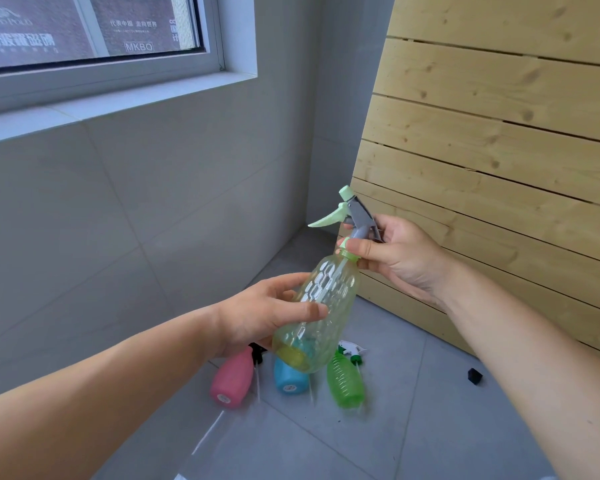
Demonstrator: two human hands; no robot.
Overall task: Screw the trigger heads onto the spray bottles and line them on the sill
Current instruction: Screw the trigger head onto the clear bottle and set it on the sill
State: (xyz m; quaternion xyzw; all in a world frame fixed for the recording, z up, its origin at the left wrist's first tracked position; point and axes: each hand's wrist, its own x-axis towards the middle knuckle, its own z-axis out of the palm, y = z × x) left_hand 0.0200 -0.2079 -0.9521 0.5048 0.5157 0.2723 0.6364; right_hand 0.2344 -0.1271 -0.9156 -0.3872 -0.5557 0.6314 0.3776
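Observation:
I hold a clear pale-green spray bottle (321, 306) tilted in the air at the centre of the view. My left hand (260, 313) wraps its lower body. My right hand (395, 251) grips the collar and the grey and mint trigger head (352, 213) that sits on the bottle's neck. On the floor below lie a pink bottle (232, 379), a blue bottle (290, 377) and a green bottle (345, 381). A white and green trigger head (352, 351) lies by the green one. The grey window sill (111, 102) runs across the upper left.
A slatted wooden panel (499, 150) leans against the wall on the right. A small black piece (474, 375) lies on the grey tiled floor (413, 410). A thin white dip tube (208, 434) rests on the floor near the pink bottle.

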